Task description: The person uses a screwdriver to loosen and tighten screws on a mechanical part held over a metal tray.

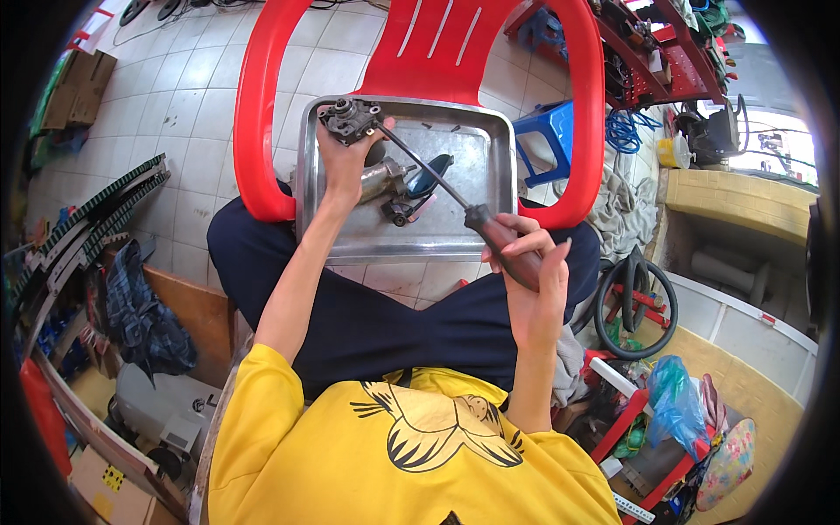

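My left hand [339,171] is closed around a dark cast-metal housing [350,121], with a round hub on top and bolt lugs at its edge. It is raised over the far left part of a metal tray [350,248]. In my right hand [535,284] is a long screwdriver [507,248] with a dark reddish-brown handle. Its shaft slants up to the left, and its tip meets the housing's right edge. Whether it sits in a screw is too small to tell. Beneath my left hand lie a silver metal cylinder [380,179] and a dark teal curved part [430,175].
The tray rests on a red plastic chair [262,166] in front of my knees. Small screws [454,129] lie at its far end. A blue stool [549,144] stands to the right, near a black hose [667,302]. A wheeled red rack [669,70] is at the far right.
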Tool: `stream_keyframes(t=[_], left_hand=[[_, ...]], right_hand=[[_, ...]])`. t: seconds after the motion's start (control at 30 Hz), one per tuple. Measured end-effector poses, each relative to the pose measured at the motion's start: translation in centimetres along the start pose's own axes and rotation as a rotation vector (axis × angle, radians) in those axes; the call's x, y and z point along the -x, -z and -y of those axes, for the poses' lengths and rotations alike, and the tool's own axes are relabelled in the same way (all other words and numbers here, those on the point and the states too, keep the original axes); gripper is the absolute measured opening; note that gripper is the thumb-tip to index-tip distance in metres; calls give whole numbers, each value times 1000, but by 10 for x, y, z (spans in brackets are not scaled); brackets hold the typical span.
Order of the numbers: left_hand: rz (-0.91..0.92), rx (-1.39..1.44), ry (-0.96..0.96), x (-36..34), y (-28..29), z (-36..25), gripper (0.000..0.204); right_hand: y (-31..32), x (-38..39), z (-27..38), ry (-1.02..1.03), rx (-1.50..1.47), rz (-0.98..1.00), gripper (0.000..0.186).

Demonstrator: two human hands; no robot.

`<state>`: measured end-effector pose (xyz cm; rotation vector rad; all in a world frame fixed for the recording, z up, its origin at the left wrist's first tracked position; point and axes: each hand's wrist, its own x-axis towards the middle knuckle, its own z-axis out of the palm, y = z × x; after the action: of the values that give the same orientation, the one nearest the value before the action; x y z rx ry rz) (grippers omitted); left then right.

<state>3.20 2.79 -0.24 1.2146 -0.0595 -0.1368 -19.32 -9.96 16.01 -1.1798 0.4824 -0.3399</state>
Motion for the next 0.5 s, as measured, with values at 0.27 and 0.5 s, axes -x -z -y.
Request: stream_keyframes(t=[0.27,0.5], left_hand=[[0,29,-41,-4,-1,0,43],[48,-145,-120,0,-4,-10,50]], right_hand=[[-5,4,5,-59,454,-137,42],[16,0,-4,65,520,-44,40]])
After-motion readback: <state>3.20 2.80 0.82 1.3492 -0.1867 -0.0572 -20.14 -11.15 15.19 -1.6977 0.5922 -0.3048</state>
